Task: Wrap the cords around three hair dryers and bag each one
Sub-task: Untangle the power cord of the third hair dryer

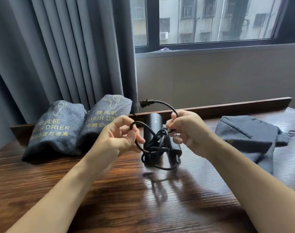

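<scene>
**One head-worn view, looking forward and down over a desk**

The single wide-angle camera sits at the person's head and faces forward and slightly down across the dark brown wooden table [59, 182]. Both bare forearms enter from the near bottom corners, so the near table edge lies close under the lens. The view reaches far enough to take in the grey pleated curtain [59, 47] at far left and the dark-framed window [210, 22] at far right.

A dark brown, glossy wood-grain surface [59, 179] is carrying two filled grey fabric bags printed "HAIR DRIER" [56, 130] at the back left, touching, and a flat grey fabric drawstring bag [249, 137] is lying at the right.
</scene>
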### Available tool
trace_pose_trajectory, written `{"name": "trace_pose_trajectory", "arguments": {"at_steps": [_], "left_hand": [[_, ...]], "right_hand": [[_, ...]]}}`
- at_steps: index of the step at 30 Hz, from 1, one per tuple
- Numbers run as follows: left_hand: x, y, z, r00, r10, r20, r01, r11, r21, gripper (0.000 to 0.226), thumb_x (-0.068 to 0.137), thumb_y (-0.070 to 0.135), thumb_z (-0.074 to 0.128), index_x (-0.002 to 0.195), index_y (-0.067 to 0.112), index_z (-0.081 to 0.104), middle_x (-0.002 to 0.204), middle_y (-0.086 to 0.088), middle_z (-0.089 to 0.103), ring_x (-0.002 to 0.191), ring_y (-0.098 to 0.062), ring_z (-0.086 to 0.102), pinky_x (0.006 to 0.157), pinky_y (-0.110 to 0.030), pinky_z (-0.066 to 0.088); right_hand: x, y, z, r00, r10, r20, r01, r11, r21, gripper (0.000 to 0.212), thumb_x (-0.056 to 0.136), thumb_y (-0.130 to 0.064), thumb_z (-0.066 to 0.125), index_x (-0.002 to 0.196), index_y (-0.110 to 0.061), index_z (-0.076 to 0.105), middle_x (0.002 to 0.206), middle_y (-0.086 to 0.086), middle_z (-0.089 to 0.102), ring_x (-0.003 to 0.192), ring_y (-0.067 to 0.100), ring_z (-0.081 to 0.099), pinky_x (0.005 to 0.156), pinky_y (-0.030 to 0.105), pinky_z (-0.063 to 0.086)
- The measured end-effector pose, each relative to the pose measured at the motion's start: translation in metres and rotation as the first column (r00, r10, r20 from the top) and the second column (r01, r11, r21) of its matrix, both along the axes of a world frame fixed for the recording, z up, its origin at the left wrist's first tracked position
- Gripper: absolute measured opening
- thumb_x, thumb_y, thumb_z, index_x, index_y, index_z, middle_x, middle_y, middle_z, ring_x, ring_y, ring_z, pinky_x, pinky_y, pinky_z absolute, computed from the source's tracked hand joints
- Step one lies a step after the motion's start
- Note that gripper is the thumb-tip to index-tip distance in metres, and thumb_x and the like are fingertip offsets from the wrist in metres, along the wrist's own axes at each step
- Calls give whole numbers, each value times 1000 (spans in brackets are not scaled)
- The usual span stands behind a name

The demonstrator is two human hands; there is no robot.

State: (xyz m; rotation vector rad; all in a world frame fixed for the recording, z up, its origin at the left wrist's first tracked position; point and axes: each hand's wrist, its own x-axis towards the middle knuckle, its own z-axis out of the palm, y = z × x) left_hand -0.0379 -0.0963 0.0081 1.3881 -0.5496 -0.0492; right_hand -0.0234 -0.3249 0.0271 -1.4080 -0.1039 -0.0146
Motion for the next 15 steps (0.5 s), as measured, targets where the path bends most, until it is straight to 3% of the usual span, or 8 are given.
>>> {"name": "trace_pose_trajectory", "arguments": {"at_steps": [4, 7, 9, 12, 13, 15], "left_hand": [[0, -1, -5, 999, 30, 13, -30, 998, 48, 8, 87, 6, 65, 84, 13, 63, 84, -15, 64, 85, -36, 71, 87, -65, 55], [0, 4, -4, 1000, 0, -4, 0, 997, 83, 7, 85, 6, 68, 82, 12, 66, 86, -18, 66, 86, -38, 70, 89, -69, 51], [-1, 7, -1, 998, -65, -25, 67, 994, 90, 13, 87, 17, 70, 84, 4, 66, 84, -23, 66, 85, -39, 68, 89, -64, 51], [-5, 1, 5, 996, -32, -85, 41, 993, 107, 57, 104, 42, 49, 76, -4, 67, 72, -27, 66, 75, -38, 66, 80, -49, 57], [-6, -2, 5, 997, 7, -81, 4, 991, 133, 60, 105, 47, 46, 77, -2, 67, 67, -25, 66, 68, -35, 66, 74, -43, 58], [-7, -9, 3, 995, 96, -20, -88, 968, 236, 41, 94, 42, 56, 93, 2, 66, 60, -21, 66, 59, -28, 64, 68, -37, 57]], "right_hand": [[-1, 6, -3, 995, 96, -9, -95, 993, 64, 13, 93, -10, 51, 82, -9, 45, 73, 11, 54, 38, 18, 34, 39, 18, 20], [-2, 5, -4, 992, 124, 22, -125, 988, 86, 14, 101, -4, 49, 88, -9, 47, 72, 11, 56, 37, 20, 46, 34, 18, 27], [-3, 4, -6, 989, 136, 51, -140, 987, 85, 11, 103, -3, 50, 93, -8, 51, 72, 11, 57, 41, 21, 53, 33, 20, 32], [-2, 4, -9, 986, 127, 106, -135, 989, 69, 10, 106, -3, 47, 106, -6, 57, 74, 11, 56, 45, 22, 55, 36, 22, 37], [-2, 4, -10, 984, 124, 126, -133, 989, 65, 13, 107, -2, 46, 109, -4, 58, 74, 11, 56, 45, 22, 54, 37, 22, 37], [-3, 6, -11, 979, 121, 165, -133, 989, 64, 16, 108, -2, 44, 113, -2, 59, 75, 11, 56, 44, 21, 53, 37, 23, 38]]}}
